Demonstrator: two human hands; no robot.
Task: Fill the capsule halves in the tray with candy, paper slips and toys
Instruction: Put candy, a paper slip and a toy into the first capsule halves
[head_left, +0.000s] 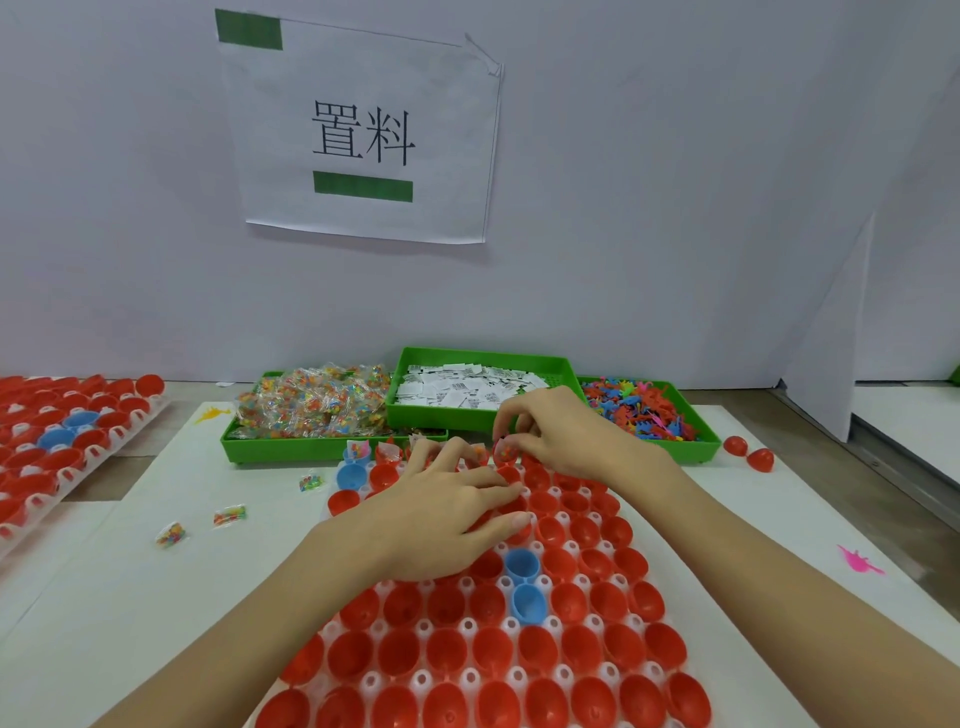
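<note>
A white tray (470, 675) in front of me holds many red capsule halves (447, 649) and a few blue ones (521, 564). My left hand (447, 514) lies over the tray's far middle, fingers spread and slightly bent on the red halves. My right hand (561, 431) hovers at the tray's far edge and pinches a small candy packet (505, 450) over a capsule half. A few halves in the far row have candy packets (357, 448) in them. Behind the tray stand green bins of candy packets (317, 400), paper slips (467, 387) and small plastic toys (639, 408).
A second tray of red and blue capsule halves (62, 441) sits at the left. Loose candy packets (228, 516) lie on the white mat. Two red halves (748, 453) rest right of the bins, a pink toy (857, 561) at right, a yellow toy (213, 414) at left.
</note>
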